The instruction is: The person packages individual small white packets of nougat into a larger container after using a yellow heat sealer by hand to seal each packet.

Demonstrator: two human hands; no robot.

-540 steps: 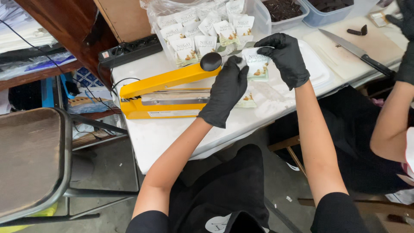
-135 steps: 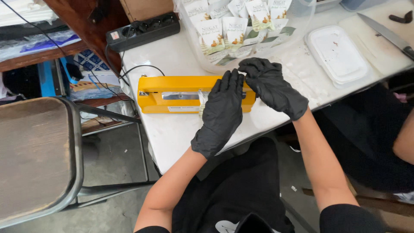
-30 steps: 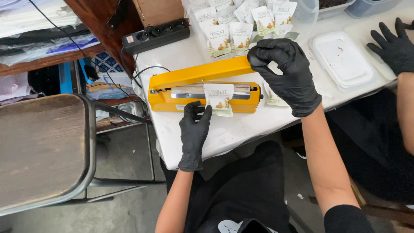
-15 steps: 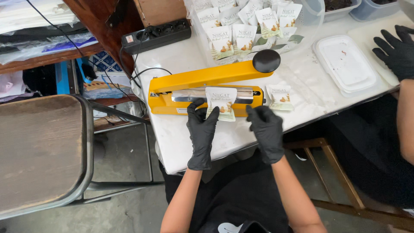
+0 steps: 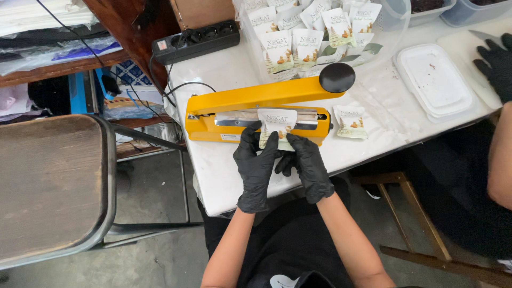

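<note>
Just beyond your hands the yellow sealer [image 5: 256,109] stands with its arm raised. Your left hand [image 5: 256,165] and right hand [image 5: 309,165] both pinch the white pouch [image 5: 277,125], its top on the sealing bar. Next, I judge, one hand must free itself to press down the arm's black knob [image 5: 337,78].

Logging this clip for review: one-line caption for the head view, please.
Both gloved hands, left hand and right hand, hold a small pouch at the open yellow heat sealer.
</note>
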